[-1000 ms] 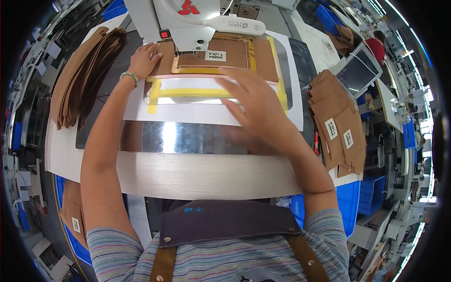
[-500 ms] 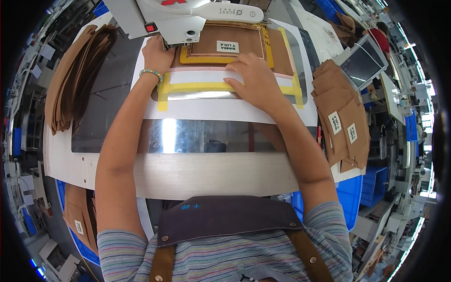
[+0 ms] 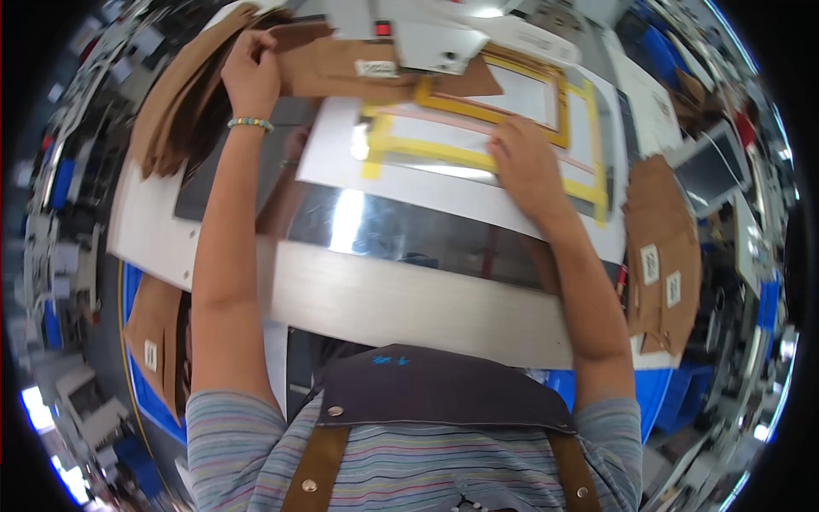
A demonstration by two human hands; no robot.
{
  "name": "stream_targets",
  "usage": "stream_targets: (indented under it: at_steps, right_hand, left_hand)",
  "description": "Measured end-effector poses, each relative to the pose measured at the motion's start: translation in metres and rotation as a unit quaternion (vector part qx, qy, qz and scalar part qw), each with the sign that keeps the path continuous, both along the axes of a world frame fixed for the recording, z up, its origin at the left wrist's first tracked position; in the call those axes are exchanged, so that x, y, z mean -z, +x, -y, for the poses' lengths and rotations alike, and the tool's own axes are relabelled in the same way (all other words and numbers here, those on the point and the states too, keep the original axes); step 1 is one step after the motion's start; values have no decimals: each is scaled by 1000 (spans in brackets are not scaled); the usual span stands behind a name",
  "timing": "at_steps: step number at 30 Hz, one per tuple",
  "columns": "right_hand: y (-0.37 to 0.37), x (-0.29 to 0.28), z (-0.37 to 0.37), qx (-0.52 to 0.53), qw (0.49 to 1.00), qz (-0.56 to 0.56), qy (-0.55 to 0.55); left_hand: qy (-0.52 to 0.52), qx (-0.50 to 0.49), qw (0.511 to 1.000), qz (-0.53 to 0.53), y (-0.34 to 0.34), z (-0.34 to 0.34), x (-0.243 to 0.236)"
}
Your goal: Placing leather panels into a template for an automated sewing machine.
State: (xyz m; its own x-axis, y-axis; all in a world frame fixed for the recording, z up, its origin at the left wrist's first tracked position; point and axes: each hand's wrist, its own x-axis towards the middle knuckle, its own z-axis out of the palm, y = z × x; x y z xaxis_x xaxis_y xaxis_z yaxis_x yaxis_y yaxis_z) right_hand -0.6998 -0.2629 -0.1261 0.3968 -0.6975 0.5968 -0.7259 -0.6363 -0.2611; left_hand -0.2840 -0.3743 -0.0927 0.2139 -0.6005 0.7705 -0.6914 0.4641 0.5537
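Observation:
A brown leather piece (image 3: 341, 68) with a small white label lies under the grey sewing machine head (image 3: 426, 38) at the top. My left hand (image 3: 249, 72) grips its left edge. A clear plastic template (image 3: 478, 141) with yellow tape borders lies on the white plate in front of the machine. My right hand (image 3: 525, 166) presses flat on that template's near right part.
A stack of brown leather pieces (image 3: 175, 107) lies at the far left. More brown pieces with white labels (image 3: 661, 247) rest at the right edge of the table. A shiny metal strip (image 3: 409, 235) crosses the work surface. Blue bins (image 3: 661, 392) stand below.
My left hand has moved left, drawing the brown piece out from the template. The right hand slid to the template's near right part. The view has swung to the left.

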Motion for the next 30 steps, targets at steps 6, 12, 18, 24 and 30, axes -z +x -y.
stream_targets:
  at_steps: [6, 12, 18, 24, 30]
  right_hand:
    - [-14, -8, -3, -37, 918, 289, 269]
    - [-14, -9, -1, -17, 887, 305, 345]
    - [-16, -10, -2, -7, 883, 298, 364]
    - [-12, -2, 3, -19, 867, 318, 384]
    - [-13, -6, 1, 4, 882, 286, 375]
  left_hand:
    - [51, -208, 975, 61, 154, -164, -93]
    - [62, -359, 930, -47, 276, -379, -85]
    - [162, -541, 825, -22, 334, -563, 40]
    - [283, -646, 708, -21, 347, -650, 93]
    - [179, -647, 694, 262, 307, -547, 57]
